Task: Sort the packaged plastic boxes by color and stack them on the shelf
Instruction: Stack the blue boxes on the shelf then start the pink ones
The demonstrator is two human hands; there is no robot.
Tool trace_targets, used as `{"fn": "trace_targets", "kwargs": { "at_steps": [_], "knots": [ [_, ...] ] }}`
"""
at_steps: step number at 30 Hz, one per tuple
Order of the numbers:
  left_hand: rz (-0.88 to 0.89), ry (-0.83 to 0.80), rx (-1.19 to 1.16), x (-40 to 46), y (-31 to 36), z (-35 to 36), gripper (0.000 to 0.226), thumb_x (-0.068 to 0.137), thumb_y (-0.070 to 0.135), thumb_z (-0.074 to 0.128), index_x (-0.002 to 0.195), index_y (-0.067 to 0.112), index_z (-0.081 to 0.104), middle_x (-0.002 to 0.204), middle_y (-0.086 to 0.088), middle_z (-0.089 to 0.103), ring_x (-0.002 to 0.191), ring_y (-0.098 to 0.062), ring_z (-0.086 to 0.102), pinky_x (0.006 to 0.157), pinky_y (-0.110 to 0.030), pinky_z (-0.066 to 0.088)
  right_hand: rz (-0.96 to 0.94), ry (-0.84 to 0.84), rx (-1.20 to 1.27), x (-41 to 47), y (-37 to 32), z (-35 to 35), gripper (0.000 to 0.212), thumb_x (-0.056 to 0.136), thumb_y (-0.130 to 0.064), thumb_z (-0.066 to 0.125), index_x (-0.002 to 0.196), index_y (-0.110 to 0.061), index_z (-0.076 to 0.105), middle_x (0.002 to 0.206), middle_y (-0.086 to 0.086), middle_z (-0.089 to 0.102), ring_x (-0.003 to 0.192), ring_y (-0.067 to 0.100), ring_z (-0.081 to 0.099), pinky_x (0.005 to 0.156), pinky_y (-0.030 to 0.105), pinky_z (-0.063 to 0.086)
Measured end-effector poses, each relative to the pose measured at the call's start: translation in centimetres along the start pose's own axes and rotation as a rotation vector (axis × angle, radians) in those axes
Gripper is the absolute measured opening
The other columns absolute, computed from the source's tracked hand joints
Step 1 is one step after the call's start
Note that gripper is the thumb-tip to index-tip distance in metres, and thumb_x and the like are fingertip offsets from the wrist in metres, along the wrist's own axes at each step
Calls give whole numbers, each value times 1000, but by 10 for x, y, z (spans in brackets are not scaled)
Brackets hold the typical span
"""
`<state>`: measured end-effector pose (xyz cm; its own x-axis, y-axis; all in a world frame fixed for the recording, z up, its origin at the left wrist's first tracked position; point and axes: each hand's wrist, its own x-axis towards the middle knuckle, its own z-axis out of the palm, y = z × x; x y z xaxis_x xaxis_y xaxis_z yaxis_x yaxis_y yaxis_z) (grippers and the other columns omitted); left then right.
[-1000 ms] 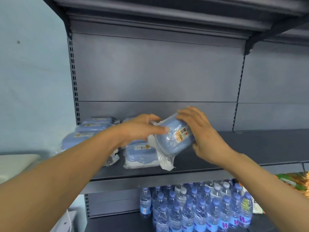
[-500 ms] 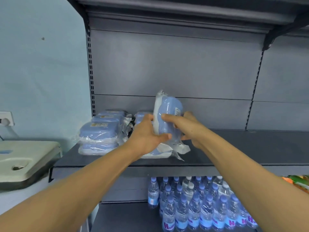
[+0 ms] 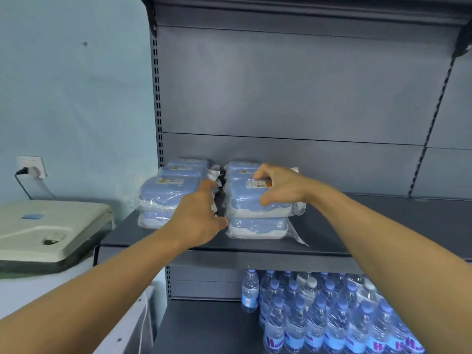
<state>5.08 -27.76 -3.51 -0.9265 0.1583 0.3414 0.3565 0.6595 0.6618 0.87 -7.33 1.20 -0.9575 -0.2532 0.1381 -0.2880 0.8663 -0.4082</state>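
While the right hand (image 3: 278, 186) grips the top blue box (image 3: 255, 200) and the left hand (image 3: 199, 218) rests open beside it, the slick wrap could let it slide off the stack.

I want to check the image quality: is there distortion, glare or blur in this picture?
Head view: the wide lens bends the shelf upright and arms outward; soft even light, faint shadows; the plastic wrap on the top box under the right hand shows small glints; the left hand and bottles look slightly soft.
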Motion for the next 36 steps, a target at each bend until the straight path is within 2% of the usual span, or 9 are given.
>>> {"fn": "trace_targets", "kwargs": {
  "at_steps": [5, 8, 11, 14, 16, 19, 24, 33, 36],
  "knots": [
    [53, -37, 76, 4, -4, 19, 70, 81, 14, 69, 139, 21, 29, 109, -5, 59, 95, -25, 60, 84, -33, 49, -35, -16, -32, 8, 16, 13, 59, 81, -25, 68, 136, -25, 45, 142, -5, 38, 134, 14, 34, 109, 32, 31],
    [88, -23, 130, 10, -5, 27, 78, 83, 17, 67, 146, 27, 22, 110, -6, 59, 97, -27, 58, 86, -33, 48, -41, 205, -74, -6, 21, 17, 64, 84, -38, 67, 141, -24, 41, 148, -1, 29, 139, 21, 20, 115, 38, 21],
    [94, 1, 154, 19, -7, 35, 76, 86, 21, 66, 146, 32, 22, 97, -7, 59, 88, -26, 59, 86, -38, 49, 21, 391, -7, -30, 27, 23, 71, 80, -39, 69, 141, -26, 36, 142, 1, 28, 135, 22, 21, 112, 37, 23],
    [70, 27, 130, 27, -7, 46, 63, 90, 22, 60, 144, 29, 28, 85, -4, 52, 80, -26, 54, 79, -36, 49, 99, 269, -26, -44, 37, 41, 84, 78, -39, 71, 146, -32, 22, 140, 2, 21, 130, 26, 29, 107, 39, 33],
    [33, 57, 83, 33, -8, 52, 59, 92, 19, 54, 144, 27, 27, 88, -6, 53, 80, -26, 55, 77, -38, 50, 124, 278, 10, -44, 41, 53, 85, 81, -35, 69, 147, -38, 15, 137, 4, 24, 111, 26, 49, 94, 37, 46],
    [16, 79, 83, 40, -12, 58, 60, 93, 17, 50, 146, 23, 20, 92, -11, 58, 83, -32, 58, 78, -45, 51, 134, 370, -21, -39, 43, 67, 83, 86, -28, 66, 148, -40, 12, 132, 6, 30, 90, 27, 58, 80, 35, 49],
    [84, 80, 177, 45, -20, 69, 83, 86, 19, 65, 148, 18, 9, 113, -12, 59, 96, -31, 61, 84, -46, 50, 133, 375, -8, -24, 42, 72, 82, 89, -24, 63, 149, -37, 9, 131, 8, 32, 91, 27, 58, 83, 36, 50],
    [56, 78, 196, 63, -28, 76, 88, 84, 14, 64, 147, 21, 3, 121, -14, 57, 101, -32, 61, 87, -48, 51, 186, 272, -74, -9, 43, 68, 82, 93, -32, 55, 149, -37, -5, 132, 9, 35, 98, 27, 53, 73, 32, 40],
    [8, 24, 178, 63, -25, 74, 89, 83, 18, 65, 147, 19, 4, 133, -14, 47, 116, -32, 51, 98, -46, 45, 188, 274, -70, -12, 43, 67, 83, 93, -34, 55, 149, -38, -5, 130, 8, 35, 89, 23, 50, 72, 31, 41]
  ]
}}
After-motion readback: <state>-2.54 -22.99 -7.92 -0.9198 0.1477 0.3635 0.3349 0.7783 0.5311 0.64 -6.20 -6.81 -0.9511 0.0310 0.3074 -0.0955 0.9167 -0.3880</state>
